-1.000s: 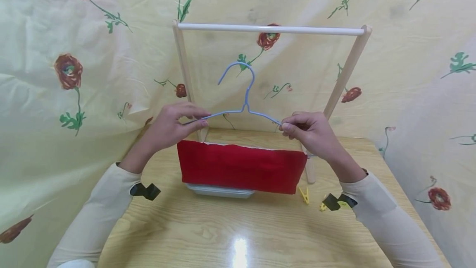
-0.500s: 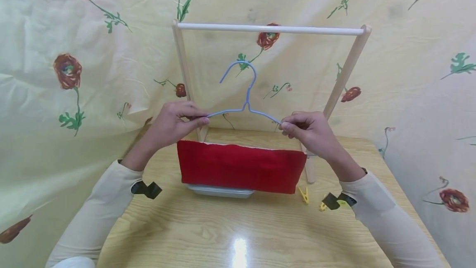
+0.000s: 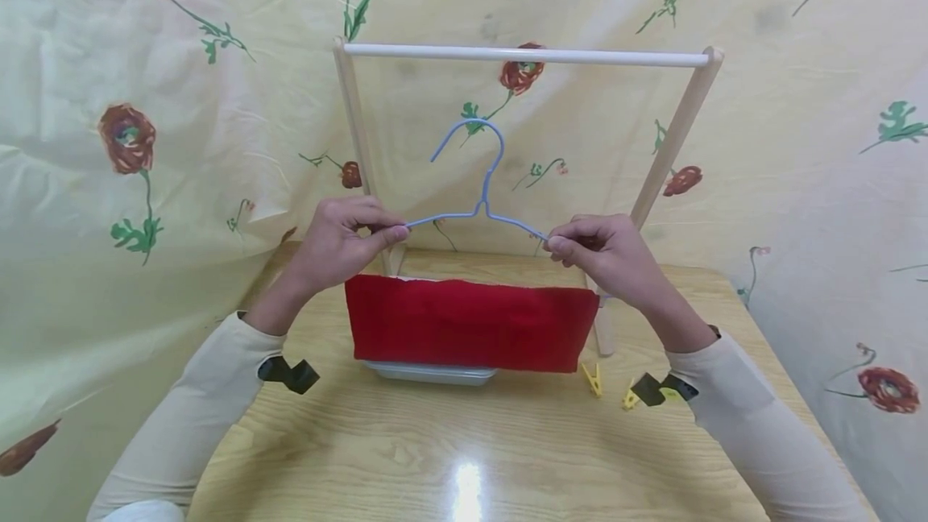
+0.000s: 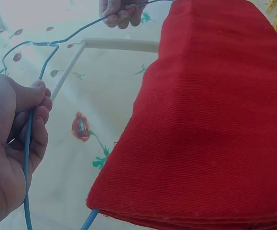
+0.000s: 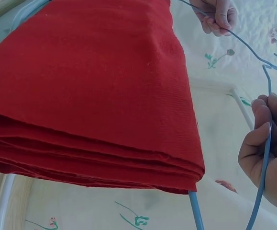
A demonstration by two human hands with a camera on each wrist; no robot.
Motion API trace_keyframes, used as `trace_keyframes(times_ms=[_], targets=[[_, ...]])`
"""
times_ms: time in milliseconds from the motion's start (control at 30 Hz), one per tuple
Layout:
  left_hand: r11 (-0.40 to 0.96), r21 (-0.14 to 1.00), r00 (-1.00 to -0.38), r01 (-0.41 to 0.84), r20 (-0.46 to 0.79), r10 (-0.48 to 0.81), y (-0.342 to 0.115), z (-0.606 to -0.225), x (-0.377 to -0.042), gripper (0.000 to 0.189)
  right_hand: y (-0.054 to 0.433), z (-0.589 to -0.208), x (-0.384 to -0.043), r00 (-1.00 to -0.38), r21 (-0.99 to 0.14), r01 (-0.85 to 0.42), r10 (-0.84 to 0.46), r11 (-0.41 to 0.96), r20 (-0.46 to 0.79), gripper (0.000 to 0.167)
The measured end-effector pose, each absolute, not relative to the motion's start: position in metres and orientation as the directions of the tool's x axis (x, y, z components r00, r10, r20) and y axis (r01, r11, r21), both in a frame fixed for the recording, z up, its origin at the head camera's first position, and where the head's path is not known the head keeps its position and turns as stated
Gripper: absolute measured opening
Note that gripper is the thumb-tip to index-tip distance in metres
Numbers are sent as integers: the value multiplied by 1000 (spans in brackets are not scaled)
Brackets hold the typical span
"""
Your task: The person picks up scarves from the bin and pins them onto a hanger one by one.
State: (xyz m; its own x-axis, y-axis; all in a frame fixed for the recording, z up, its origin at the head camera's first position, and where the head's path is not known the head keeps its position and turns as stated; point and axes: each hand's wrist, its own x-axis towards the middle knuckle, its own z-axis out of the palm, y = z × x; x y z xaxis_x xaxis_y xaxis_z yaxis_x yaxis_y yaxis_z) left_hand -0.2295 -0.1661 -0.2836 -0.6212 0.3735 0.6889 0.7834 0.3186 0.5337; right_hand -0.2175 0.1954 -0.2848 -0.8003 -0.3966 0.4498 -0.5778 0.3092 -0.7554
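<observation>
A blue wire hanger (image 3: 448,216) is held up in the air, its hook at the top. My left hand (image 3: 341,240) pinches its left shoulder between thumb and fingers, and my right hand (image 3: 609,256) pinches the right shoulder. Over the hanger's lower bar hangs a folded red cloth (image 3: 471,325), in several layers as the right wrist view shows. In the left wrist view the blue bar comes out from under the cloth's fold. Behind the hands stands a rack with a white rail (image 3: 522,55), higher in the head view than the hook.
Partly hidden by the cloth, a pale tray (image 3: 435,374) lies on the wooden table (image 3: 406,457). Yellow clothespins (image 3: 593,379) lie to the right, near the rack's foot (image 3: 604,337). A flowered curtain (image 3: 217,103) hangs behind and at the sides.
The hanger's hook has shifted slightly to the right, and the cloth's right end has risen a little, so it hangs more level. Both hands keep their grip.
</observation>
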Motion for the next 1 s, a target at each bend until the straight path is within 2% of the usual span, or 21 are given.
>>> trace_keyframes(times_ms=[367, 600, 1000], targets=[[287, 559, -628, 778, 695, 351, -165, -287, -232, 8, 200, -283, -215, -809, -728, -569, -417, 383, 413, 10], [267, 557, -618, 786, 711, 337, -165, -287, -233, 10, 211, -277, -213, -805, -693, -572, -461, 439, 372, 20], [296, 569, -641, 767, 702, 312, -171, -284, -232, 11, 259, -281, -207, -780, -658, -625, -383, 421, 495, 27]])
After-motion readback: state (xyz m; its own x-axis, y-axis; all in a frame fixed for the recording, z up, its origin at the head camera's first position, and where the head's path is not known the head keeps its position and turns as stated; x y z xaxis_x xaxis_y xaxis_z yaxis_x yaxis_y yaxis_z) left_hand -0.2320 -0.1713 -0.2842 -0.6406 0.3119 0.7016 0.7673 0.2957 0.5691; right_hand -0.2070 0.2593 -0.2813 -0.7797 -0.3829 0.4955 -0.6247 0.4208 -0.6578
